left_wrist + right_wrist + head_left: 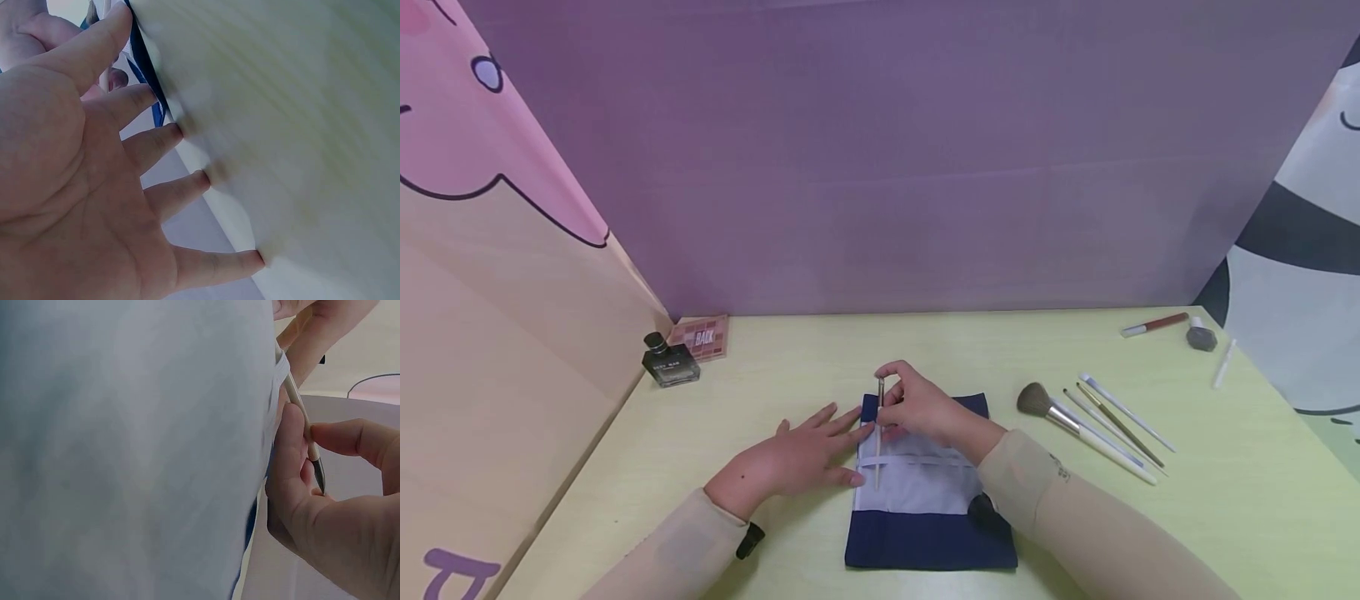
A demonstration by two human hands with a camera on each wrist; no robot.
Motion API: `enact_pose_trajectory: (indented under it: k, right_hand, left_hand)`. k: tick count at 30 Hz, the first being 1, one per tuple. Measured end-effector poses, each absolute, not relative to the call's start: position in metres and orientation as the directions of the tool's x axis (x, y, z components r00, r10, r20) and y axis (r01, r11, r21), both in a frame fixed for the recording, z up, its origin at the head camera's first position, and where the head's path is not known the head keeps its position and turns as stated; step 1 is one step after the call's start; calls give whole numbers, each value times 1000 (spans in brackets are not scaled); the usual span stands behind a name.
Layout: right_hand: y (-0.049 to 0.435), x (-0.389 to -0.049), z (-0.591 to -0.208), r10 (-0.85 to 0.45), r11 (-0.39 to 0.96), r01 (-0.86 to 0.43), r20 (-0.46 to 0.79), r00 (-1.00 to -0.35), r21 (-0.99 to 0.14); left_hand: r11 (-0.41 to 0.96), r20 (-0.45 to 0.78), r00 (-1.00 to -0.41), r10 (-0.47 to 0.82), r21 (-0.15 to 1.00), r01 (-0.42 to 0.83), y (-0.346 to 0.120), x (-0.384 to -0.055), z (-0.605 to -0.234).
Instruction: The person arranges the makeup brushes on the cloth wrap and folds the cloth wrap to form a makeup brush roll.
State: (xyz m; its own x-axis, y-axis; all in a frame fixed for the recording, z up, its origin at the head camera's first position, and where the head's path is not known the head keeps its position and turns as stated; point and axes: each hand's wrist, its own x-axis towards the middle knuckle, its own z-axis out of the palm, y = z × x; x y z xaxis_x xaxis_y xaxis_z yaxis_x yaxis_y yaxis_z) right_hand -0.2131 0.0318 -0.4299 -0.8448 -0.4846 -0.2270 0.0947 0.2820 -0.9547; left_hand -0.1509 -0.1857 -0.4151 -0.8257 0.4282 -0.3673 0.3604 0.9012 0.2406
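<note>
A cloth brush roll (917, 537), pale grey with navy ends, lies flat on the table before me. Across its middle runs a white elastic strap (925, 460). My right hand (919, 408) pinches a thin makeup brush (294, 395) between thumb and fingers near its dark head. The brush's pale handle passes under the elastic (282, 367) near the roll's left side. With fingers spread, my left hand (801, 461) rests at the left edge of the roll, its thumb and fingertips on or beside the cloth. In the left wrist view its fingertips (203, 179) meet the tabletop.
Right of the roll lie a large fluffy brush (1078, 427) and several thin brushes (1123, 425). Farther back right are a reddish-brown-handled brush (1161, 323), a short grey brush (1201, 337) and a small white stick (1224, 364). A dark bottle (672, 364) and a palette (709, 335) stand back left.
</note>
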Motion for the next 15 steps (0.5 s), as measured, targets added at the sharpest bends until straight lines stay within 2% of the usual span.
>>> enact_pose_trajectory:
  k: [3, 10, 15]
  right_hand:
    - [33, -211, -428, -493, 319, 65, -224, -841, -946]
    - [37, -203, -423, -491, 501, -62, -224, -842, -863]
    - [39, -200, -423, -515, 537, -93, -238, -823, -839]
  left_hand:
    - [902, -371, -825, 427, 235, 362, -186, -152, -416]
    - [901, -379, -819, 430, 235, 365, -187, -151, -415]
    - [902, -381, -820, 428, 238, 360, -186, -151, -414]
